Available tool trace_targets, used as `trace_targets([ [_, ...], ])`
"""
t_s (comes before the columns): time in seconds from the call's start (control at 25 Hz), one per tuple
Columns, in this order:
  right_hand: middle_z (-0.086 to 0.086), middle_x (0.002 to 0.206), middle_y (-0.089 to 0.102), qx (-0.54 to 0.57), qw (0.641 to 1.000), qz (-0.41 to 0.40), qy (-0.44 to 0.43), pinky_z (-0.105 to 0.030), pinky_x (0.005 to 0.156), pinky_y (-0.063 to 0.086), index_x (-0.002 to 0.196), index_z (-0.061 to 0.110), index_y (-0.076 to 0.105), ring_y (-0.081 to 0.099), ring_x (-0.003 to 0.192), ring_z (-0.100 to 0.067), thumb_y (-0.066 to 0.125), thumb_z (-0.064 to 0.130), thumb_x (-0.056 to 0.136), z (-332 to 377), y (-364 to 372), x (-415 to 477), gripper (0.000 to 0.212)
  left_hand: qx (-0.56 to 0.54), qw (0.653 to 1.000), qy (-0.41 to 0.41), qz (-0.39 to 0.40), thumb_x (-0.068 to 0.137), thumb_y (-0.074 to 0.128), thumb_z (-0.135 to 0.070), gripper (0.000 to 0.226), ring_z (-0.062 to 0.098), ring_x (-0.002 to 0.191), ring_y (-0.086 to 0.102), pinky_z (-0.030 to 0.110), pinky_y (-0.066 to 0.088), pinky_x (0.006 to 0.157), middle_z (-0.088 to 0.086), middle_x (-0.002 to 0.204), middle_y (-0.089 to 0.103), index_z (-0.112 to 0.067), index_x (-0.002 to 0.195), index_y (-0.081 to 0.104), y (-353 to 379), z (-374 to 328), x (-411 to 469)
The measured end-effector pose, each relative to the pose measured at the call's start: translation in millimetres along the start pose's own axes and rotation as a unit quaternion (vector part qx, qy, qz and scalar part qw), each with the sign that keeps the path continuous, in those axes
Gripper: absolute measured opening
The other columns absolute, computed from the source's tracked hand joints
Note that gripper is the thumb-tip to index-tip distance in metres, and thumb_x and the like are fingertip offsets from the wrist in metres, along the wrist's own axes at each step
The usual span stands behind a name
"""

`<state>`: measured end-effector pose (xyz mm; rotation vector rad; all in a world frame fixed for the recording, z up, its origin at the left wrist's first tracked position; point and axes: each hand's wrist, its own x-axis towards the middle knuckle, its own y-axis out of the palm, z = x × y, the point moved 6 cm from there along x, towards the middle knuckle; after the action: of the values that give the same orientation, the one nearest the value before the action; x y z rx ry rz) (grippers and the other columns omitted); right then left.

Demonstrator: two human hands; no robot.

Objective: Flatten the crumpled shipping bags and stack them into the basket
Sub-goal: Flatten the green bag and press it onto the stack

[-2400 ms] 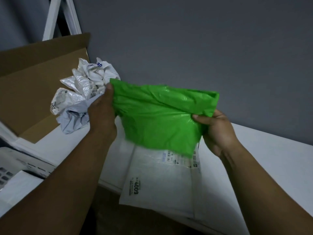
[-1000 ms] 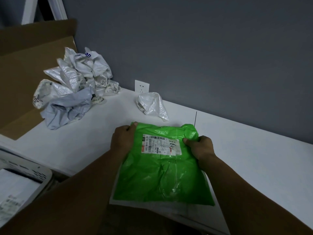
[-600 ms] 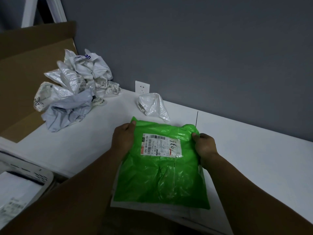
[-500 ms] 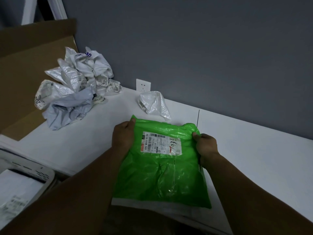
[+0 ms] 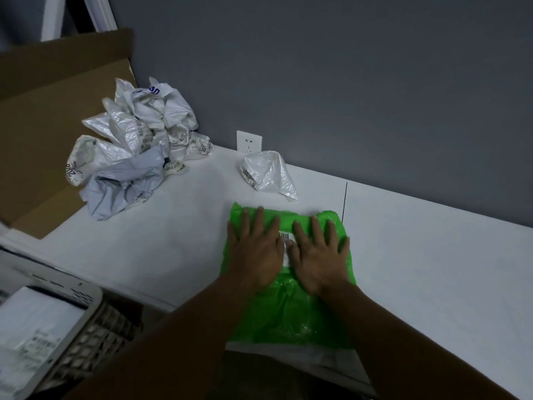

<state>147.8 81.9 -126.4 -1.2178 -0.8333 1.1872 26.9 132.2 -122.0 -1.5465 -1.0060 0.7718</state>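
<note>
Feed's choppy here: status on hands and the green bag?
Left hand, right hand flat, pressing green shipping bag. Bag on white mailer at table edge. Crumpled bags back left, nothing blocking.

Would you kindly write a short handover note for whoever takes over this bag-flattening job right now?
Hands: left hand and right hand are open, palms flat, pressing the green bag.
Green bag lies on a flat white bag at the table edge; neither is in the basket.
Done: the basket holds at least one flattened bag.
Left: the crumpled pile by the cardboard and the lone crumpled bag near the socket.
</note>
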Motion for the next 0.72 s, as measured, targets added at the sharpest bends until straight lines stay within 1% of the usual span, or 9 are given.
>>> trace_targets([
  [0.08, -0.002, 0.167, -0.016, 0.000, 0.999, 0.042, 0.013, -0.066, 0.118, -0.005, 0.158, 0.040, -0.007, -0.021, 0.151, -0.036, 0.007, 0.063, 0.100, -2.5, 16.4, 4.4, 0.064, 0.007, 0.999, -0.013, 0.046, 0.103, 0.018, -0.050, 0.057, 0.035, 0.151, -0.009, 0.064, -0.004, 0.116, 0.004, 0.166, -0.006, -0.036, 0.156, 0.006, 25.3, 10.5, -3.2],
  [0.16, -0.002, 0.166, -0.019, -0.007, 0.999, 0.045, 0.012, -0.068, 0.117, -0.005, 0.157, 0.041, -0.011, -0.022, 0.150, -0.037, 0.006, 0.064, 0.099, -1.5, 23.5, 4.6, 0.065, 0.020, 0.999, -0.007, 0.044, 0.102, 0.014, -0.052, 0.057, 0.036, 0.151, -0.011, 0.066, -0.003, 0.116, 0.003, 0.166, -0.009, -0.038, 0.156, 0.000, 36.8, 15.9, -3.6],
  [0.24, -0.002, 0.166, -0.021, -0.012, 0.999, 0.046, 0.018, -0.069, 0.116, -0.005, 0.157, 0.041, -0.012, -0.024, 0.150, -0.038, 0.006, 0.064, 0.099, -3.4, 29.4, 6.1, 0.065, 0.024, 0.999, -0.002, 0.026, 0.099, 0.006, -0.054, 0.060, 0.037, 0.151, -0.009, 0.067, -0.001, 0.116, 0.004, 0.166, -0.007, -0.037, 0.156, 0.000, 41.8, 16.3, -0.9],
  [0.32, -0.003, 0.166, -0.021, -0.022, 0.999, 0.041, 0.025, -0.070, 0.116, -0.003, 0.157, 0.040, -0.013, -0.023, 0.150, -0.038, 0.006, 0.063, 0.100, -6.0, 34.1, 6.8, 0.064, 0.033, 0.999, 0.000, 0.018, 0.091, -0.004, -0.057, 0.068, 0.037, 0.151, -0.006, 0.067, 0.000, 0.116, 0.005, 0.166, -0.005, -0.037, 0.156, 0.001, 45.5, 16.3, -0.6],
  [0.36, -0.004, 0.166, -0.020, -0.026, 0.999, 0.036, 0.025, -0.071, 0.116, -0.003, 0.157, 0.039, -0.013, -0.022, 0.150, -0.039, 0.005, 0.062, 0.100, -6.1, 36.2, 7.2, 0.064, 0.037, 0.999, 0.001, 0.017, 0.089, -0.006, -0.057, 0.070, 0.038, 0.151, -0.005, 0.067, 0.001, 0.115, 0.005, 0.166, -0.004, -0.037, 0.156, 0.002, 47.8, 16.5, -1.0],
  [0.44, -0.005, 0.166, -0.019, -0.035, 0.999, 0.028, 0.024, -0.071, 0.115, -0.001, 0.157, 0.039, -0.014, -0.021, 0.150, -0.039, 0.000, 0.064, 0.098, -6.6, 41.2, 8.2, 0.066, 0.039, 0.999, 0.004, 0.005, 0.092, 0.000, -0.056, 0.068, 0.039, 0.151, 0.001, 0.068, 0.005, 0.115, 0.007, 0.166, 0.003, -0.037, 0.156, 0.009, 51.1, 17.1, -0.5],
  [0.56, -0.005, 0.167, -0.015, -0.045, 0.999, 0.016, 0.026, -0.071, 0.116, 0.001, 0.157, 0.038, -0.013, -0.017, 0.151, -0.039, -0.014, 0.067, 0.085, -8.1, 45.5, 8.9, 0.077, 0.047, 0.999, 0.006, -0.017, 0.097, 0.017, -0.053, 0.062, 0.042, 0.147, 0.023, 0.069, 0.021, 0.111, 0.011, 0.161, 0.026, -0.031, 0.152, 0.033, 51.8, 16.0, -1.2],
  [0.64, -0.006, 0.168, -0.011, -0.051, 0.998, 0.011, 0.027, -0.071, 0.116, 0.003, 0.157, 0.037, -0.010, -0.013, 0.152, -0.040, -0.016, 0.066, 0.083, -8.0, 48.2, 9.9, 0.080, 0.052, 0.998, 0.012, -0.031, 0.097, 0.025, -0.050, 0.059, 0.043, 0.143, 0.032, 0.069, 0.029, 0.107, 0.012, 0.157, 0.035, -0.029, 0.149, 0.042, 53.6, 16.2, -0.5],
  [0.72, -0.007, 0.168, -0.006, -0.059, 0.998, 0.005, 0.025, -0.071, 0.115, 0.004, 0.158, 0.037, -0.006, -0.009, 0.152, -0.041, -0.014, 0.065, 0.084, -6.6, 50.3, 11.5, 0.080, 0.051, 0.998, 0.014, -0.040, 0.096, 0.029, -0.049, 0.058, 0.043, 0.141, 0.036, 0.069, 0.030, 0.106, 0.013, 0.154, 0.040, -0.027, 0.146, 0.046, 54.1, 17.2, 0.5],
])
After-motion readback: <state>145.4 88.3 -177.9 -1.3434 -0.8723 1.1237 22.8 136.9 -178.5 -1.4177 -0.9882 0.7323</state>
